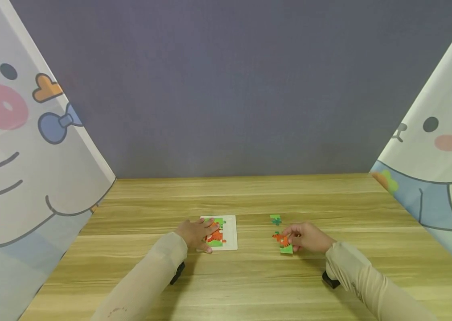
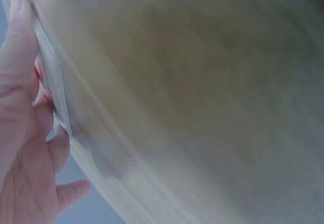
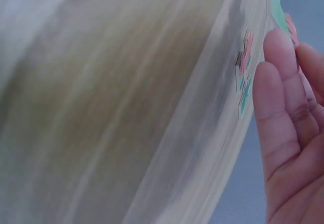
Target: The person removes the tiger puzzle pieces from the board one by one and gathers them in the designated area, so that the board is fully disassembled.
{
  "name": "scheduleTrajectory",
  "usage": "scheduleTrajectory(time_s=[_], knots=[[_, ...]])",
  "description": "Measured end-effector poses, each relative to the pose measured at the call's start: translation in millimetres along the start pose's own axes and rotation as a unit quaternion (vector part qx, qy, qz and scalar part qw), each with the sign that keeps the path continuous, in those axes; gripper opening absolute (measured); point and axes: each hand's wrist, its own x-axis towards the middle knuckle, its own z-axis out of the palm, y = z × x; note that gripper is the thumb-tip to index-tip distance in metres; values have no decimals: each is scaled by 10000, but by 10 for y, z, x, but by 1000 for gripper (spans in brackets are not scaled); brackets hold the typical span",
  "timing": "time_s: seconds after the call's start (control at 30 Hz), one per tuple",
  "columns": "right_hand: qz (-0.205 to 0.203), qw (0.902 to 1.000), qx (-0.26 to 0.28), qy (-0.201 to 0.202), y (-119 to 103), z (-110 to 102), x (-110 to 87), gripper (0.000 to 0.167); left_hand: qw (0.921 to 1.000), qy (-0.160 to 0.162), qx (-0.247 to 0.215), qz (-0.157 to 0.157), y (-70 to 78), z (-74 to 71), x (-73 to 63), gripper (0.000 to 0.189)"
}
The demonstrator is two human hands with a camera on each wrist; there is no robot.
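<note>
A square jigsaw puzzle in a white frame [image 1: 230,232] lies on the table, with green and orange pieces filling its left part. My left hand [image 1: 196,234] rests on it with fingers spread, covering its left side. To the right, my right hand [image 1: 310,237] pinches a green and orange puzzle piece [image 1: 286,249]; in the right wrist view that piece [image 3: 277,12] shows at the fingertips. Another puzzle piece, green with a dark teal shape [image 1: 276,220], lies just beyond this hand. Loose pieces [image 3: 245,54] also show on the table in the right wrist view.
The wooden table [image 1: 250,285] runs back to a dark grey wall panel [image 1: 234,89]. White cartoon-printed panels stand at the left [image 1: 17,178] and right [image 1: 442,178]. A dark wrist strap [image 1: 177,273] shows under the left sleeve.
</note>
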Motion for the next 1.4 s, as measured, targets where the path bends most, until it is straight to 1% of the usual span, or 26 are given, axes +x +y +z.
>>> scheduleTrajectory(time_s=[0.2,0.43,0.63,0.77,0.83,0.97,1.23,1.4], knots=[[-121,9997,148,-144,-5,22,5,23,10000,-7,-19,-23,-3,-2,-10,85],[190,9992,179,-302,16,53,-7,22,9999,30,103,-53,13,2,-23,85],[192,9975,410,-539,56,52,-7,23,9999,18,71,-113,21,-7,-31,85],[137,9971,453,-602,70,54,-13,22,9997,23,212,-125,26,-7,-16,85],[109,9968,483,-625,72,59,-15,22,9997,34,200,-116,26,-7,-8,85],[152,9966,514,-619,67,66,-18,22,9998,59,134,-99,19,-3,1,85],[214,9986,173,-453,42,70,-41,21,9999,-13,79,-110,17,-11,3,85],[274,9991,26,-337,50,75,-46,17,9998,7,95,-156,30,-18,-14,86]])
